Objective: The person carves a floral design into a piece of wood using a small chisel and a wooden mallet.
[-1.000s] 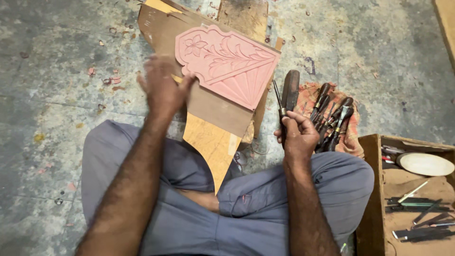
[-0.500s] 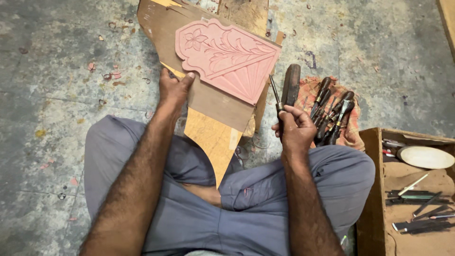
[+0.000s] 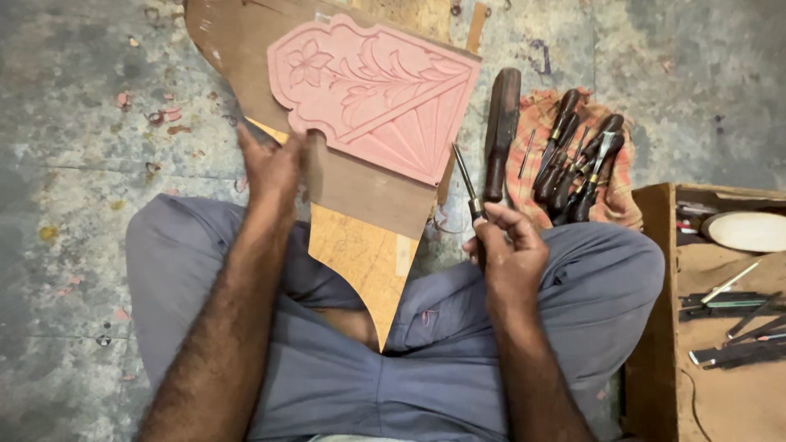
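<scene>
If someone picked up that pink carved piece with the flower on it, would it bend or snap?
The pink carved piece looks like a flat, rigid slab, so it would probably stay stiff, not flop. Its thin raised petals and scalloped edge might chip if knocked. It lies flat on a brown board that the left hand steadies, so it seems unlikely to roll or tip.

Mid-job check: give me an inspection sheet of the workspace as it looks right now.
Surface: grey concrete floor, stained, with small pink chips.
Job's things: pink carved panel with flower and fan pattern, lying on a brown board propped over the lap.
Clutter: dark-handled chisels on a checked cloth; wooden mallet beside them; open wooden box with more tools and a pale oval piece.
Grips: left hand on the board's edge; right hand shut on a thin chisel.
Cables: nothing seen.
Surroundings: nothing seen beyond the floor.
</scene>
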